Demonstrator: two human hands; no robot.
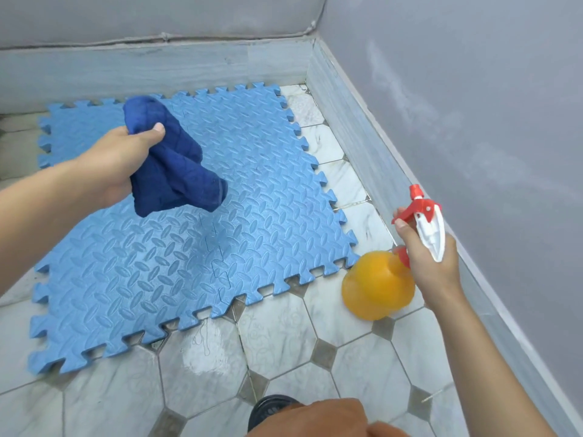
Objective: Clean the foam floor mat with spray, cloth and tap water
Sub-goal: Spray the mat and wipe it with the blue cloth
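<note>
A light blue foam floor mat [252, 190] of interlocking tiles lies on the tiled floor, with a wet sheen near its middle. My left hand [126, 159] grips a bunched dark blue cloth [170, 162] and holds it in the air above the mat. At the mat's right edge my right hand [429, 260] grips the neck of an orange spray bottle [375, 285] with a white and red trigger head [426, 216]. One finger lies on the red trigger, and the bottle hangs tilted just above the floor.
White octagonal floor tiles [284, 339] with grey insets surround the mat, and a wet patch shines in front of it. A grey skirting board [362, 146] and wall run close along the right side and the back. My knee and a dark shoe [271, 408] show at the bottom.
</note>
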